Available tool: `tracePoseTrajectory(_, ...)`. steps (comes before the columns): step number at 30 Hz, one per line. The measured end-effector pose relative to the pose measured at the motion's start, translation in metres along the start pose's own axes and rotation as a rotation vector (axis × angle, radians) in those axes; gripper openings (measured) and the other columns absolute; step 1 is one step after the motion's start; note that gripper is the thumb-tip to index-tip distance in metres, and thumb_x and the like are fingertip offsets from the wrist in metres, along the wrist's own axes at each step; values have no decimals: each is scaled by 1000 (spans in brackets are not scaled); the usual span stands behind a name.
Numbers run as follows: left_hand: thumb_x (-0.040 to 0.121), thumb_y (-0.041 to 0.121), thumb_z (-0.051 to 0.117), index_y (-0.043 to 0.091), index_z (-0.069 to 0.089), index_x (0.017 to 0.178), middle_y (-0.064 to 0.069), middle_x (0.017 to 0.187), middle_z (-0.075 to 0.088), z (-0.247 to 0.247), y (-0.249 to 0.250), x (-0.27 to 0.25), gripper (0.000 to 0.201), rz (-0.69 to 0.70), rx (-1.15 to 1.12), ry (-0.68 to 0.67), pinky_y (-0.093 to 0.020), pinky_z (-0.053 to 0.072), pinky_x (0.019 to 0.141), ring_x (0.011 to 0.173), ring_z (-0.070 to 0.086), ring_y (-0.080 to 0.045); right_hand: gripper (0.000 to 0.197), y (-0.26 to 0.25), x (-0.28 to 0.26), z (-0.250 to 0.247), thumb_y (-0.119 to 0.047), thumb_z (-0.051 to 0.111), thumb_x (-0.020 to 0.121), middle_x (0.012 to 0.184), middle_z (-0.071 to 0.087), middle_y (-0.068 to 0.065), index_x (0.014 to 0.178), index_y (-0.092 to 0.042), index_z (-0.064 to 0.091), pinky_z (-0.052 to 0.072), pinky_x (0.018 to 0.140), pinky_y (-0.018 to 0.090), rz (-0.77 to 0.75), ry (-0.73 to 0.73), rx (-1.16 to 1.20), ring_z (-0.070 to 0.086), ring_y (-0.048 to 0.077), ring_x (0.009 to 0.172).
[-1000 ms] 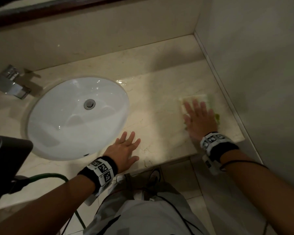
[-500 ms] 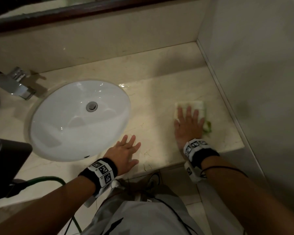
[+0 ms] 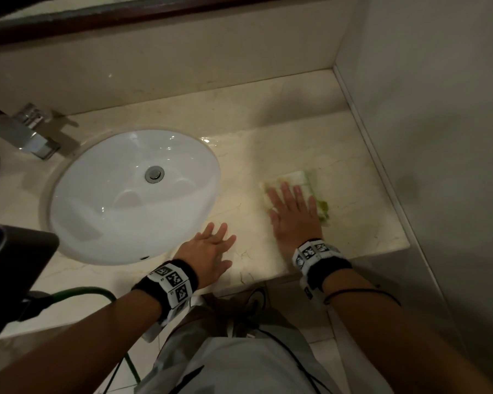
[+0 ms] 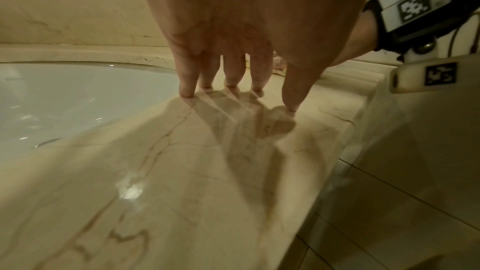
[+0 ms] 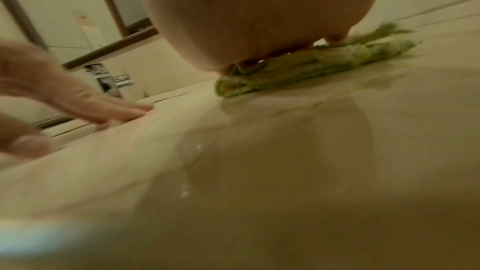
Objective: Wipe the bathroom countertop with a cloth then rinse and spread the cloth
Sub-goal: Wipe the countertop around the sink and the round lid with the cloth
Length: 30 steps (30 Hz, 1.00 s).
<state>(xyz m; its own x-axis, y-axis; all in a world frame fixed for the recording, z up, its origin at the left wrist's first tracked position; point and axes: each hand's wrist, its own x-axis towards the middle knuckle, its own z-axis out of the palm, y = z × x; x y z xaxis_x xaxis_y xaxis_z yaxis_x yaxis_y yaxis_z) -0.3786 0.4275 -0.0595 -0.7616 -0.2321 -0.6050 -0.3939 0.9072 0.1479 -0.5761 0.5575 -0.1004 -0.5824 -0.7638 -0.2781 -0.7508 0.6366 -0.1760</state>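
Step in hand: step 1 of 3, wiping; judged from the cloth (image 3: 298, 182) lying folded on the countertop (image 3: 362, 177) under a pressing hand.
Cloth position: flat on the stone to the right of the basin (image 3: 131, 194), well apart from its rim, nearer the side wall (image 3: 439, 137); green edge exposed on the right.
Right hand (image 3: 293, 214): fingers straight and spread, palm down on top of the cloth, pressing it to the surface; no pinch, no curl.
Left hand (image 3: 208, 251): fingers straight and slightly spread, fingertips (image 4: 187, 91) touching the bare stone beside the basin's near rim; holds nothing, appears to brace the body.
Surface state: wet film and droplets show on the stone near the basin's right edge and in the right wrist view.
Steps not yet done: rinse, spread.
Next move calls for: steady downward pressure while sliding the cloth over unwiped stone, probably the strip toward the basin and the back ledge; the flat palm must keep the folds from bunching.
Later requirement: the faucet (image 3: 26, 135), at the far left of the basin, for rinsing.
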Motion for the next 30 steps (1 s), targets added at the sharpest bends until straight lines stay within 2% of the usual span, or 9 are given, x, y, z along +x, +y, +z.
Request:
tracePoseTrajectory(2, 99, 51, 32, 33, 8, 153, 5, 161, -6, 0, 0, 0, 61, 0, -2, 2, -40, 19, 119, 148, -5, -23, 59, 24, 7, -6, -47, 2, 94, 163, -1, -3, 153, -40, 1, -1, 118, 50, 81, 34, 0, -1, 24, 150)
tracePoseTrajectory(7, 99, 51, 31, 35, 8, 153, 7, 161, -6, -2, -1, -1, 61, 0, 1, 18, -38, 19, 119, 149, -4, -21, 55, 78, 15, -21, -45, 12, 100, 163, 1, -3, 154, -37, 3, 2, 119, 51, 223, 61, 33, 1, 25, 150)
tracePoseTrajectory(11, 99, 52, 31, 36, 8, 152, 8, 161, -6, 0, -1, -1, 61, 0, -12, 22, -39, 21, 119, 149, -5, -21, 57, 58, 20, -20, -39, 23, 102, 163, -3, 2, 154, -33, 1, 0, 117, 55, 318, 51, 48, -4, 31, 149)
tracePoseTrajectory(14, 98, 52, 32, 37, 9, 152, 8, 161, -5, 0, -1, -1, 60, -4, -25, 18, -42, 25, 117, 149, -5, -22, 59, 34, 23, -19, -39, 24, 102, 163, -7, 5, 155, -30, -1, -1, 117, 57, 353, 22, 80, -6, 34, 148)
tracePoseTrajectory(20, 99, 51, 31, 34, 9, 153, 5, 162, -5, -6, -1, -2, 60, 26, 6, 2, -41, 21, 118, 149, -4, -24, 59, -29, 15, -1, -41, 20, 100, 163, -4, 7, 155, -29, 1, -5, 115, 58, 133, 16, 32, -5, 36, 148)
tracePoseTrajectory(23, 99, 51, 33, 34, 9, 153, 5, 162, -4, -7, -3, -2, 61, 51, 16, 13, -41, 21, 117, 149, -3, -25, 61, -60, 2, 9, -43, 19, 95, 161, 16, 11, 153, -26, 20, 7, 113, 63, -34, 22, 35, 13, 40, 147)
tracePoseTrajectory(24, 98, 50, 34, 34, 9, 152, 5, 162, -4, -7, -4, -2, 62, 58, 11, 19, -41, 21, 116, 149, -3, -24, 60, -65, -3, 14, -43, 18, 95, 160, 18, 11, 153, -26, 21, 10, 113, 64, -81, 10, 22, 14, 40, 146)
tracePoseTrajectory(27, 97, 47, 40, 35, 15, 151, 7, 161, -4, -6, -11, -3, 61, 88, -44, 23, -39, 21, 116, 149, 0, -22, 59, -64, -16, 24, -43, 15, 98, 162, 9, 9, 154, -28, 12, 10, 115, 62, -165, -25, -38, 7, 37, 148)
tracePoseTrajectory(30, 96, 44, 44, 36, 31, 146, 11, 161, 7, -10, -25, -3, 53, 87, -151, 92, -33, 27, 114, 148, 11, -14, 57, -55, -14, 20, -45, 18, 99, 162, 9, 7, 154, -31, 10, 11, 115, 61, -202, -25, -53, 8, 35, 148)
